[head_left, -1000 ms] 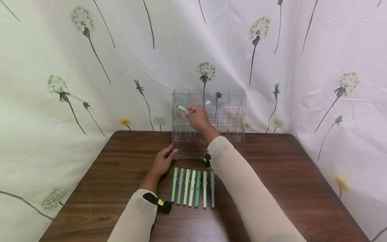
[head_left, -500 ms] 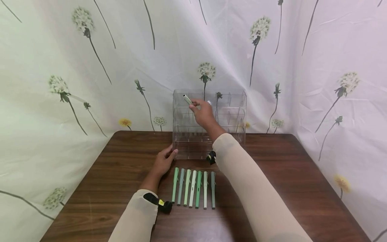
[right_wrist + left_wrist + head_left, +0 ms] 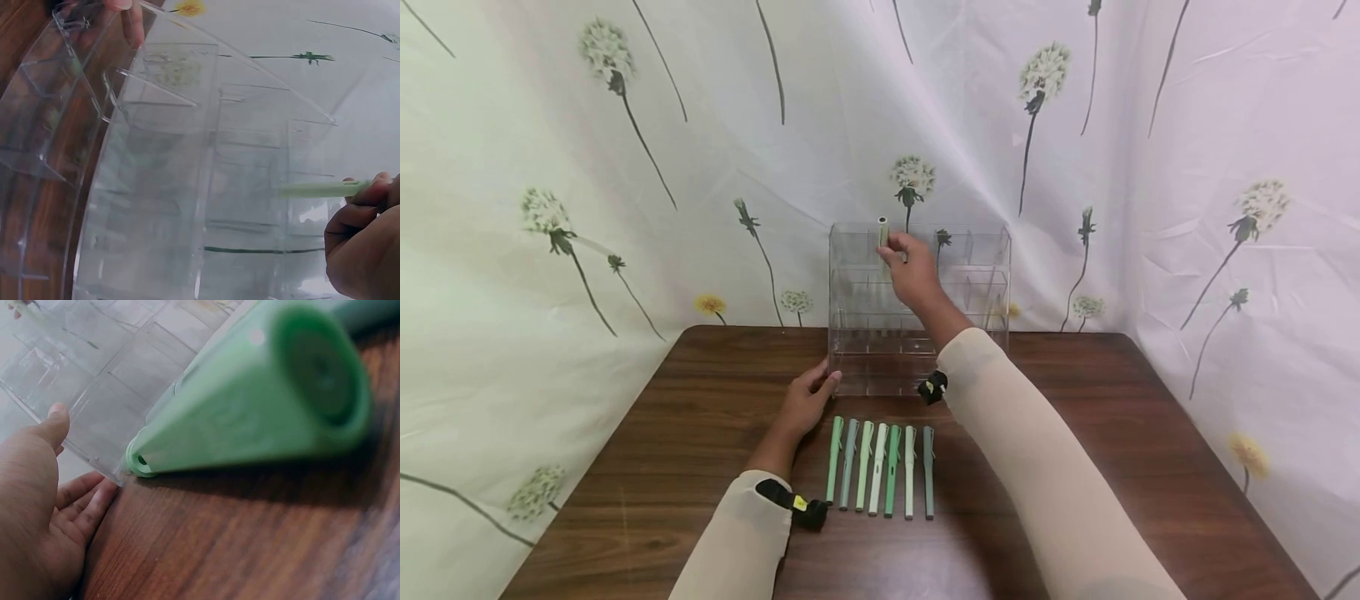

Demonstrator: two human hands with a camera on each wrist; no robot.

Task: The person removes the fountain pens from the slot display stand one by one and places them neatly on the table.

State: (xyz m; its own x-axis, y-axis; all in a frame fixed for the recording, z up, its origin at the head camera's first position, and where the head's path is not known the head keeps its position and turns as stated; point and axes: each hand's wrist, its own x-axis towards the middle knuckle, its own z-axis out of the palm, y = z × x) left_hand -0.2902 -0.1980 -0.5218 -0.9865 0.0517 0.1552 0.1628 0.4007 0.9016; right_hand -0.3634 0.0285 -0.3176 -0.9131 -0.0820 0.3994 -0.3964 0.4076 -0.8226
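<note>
My right hand (image 3: 913,271) pinches a pale green pen (image 3: 883,227) between thumb and fingers. It holds the pen nearly upright by the upper left part of a clear acrylic organizer (image 3: 850,342). In the right wrist view the pen's lower length (image 3: 312,189) points toward the compartments; whether it is inside one cannot be told. At the organizer's lower left corner my left hand (image 3: 805,406) holds the side, with the thumb on the front edge and fingers along the side panel. Several capped pens (image 3: 880,471) in greens, white and grey-blue lie in a row before the organizer.
The organizer stands near the back of a brown wooden table (image 3: 685,417). A white curtain (image 3: 700,125) with dandelion prints hangs behind it. One green pen (image 3: 250,400) looms close to the left wrist camera.
My right hand has moved up and slightly right, turning the pen from a slant to nearly upright. The left hand and the row of pens have stayed in place.
</note>
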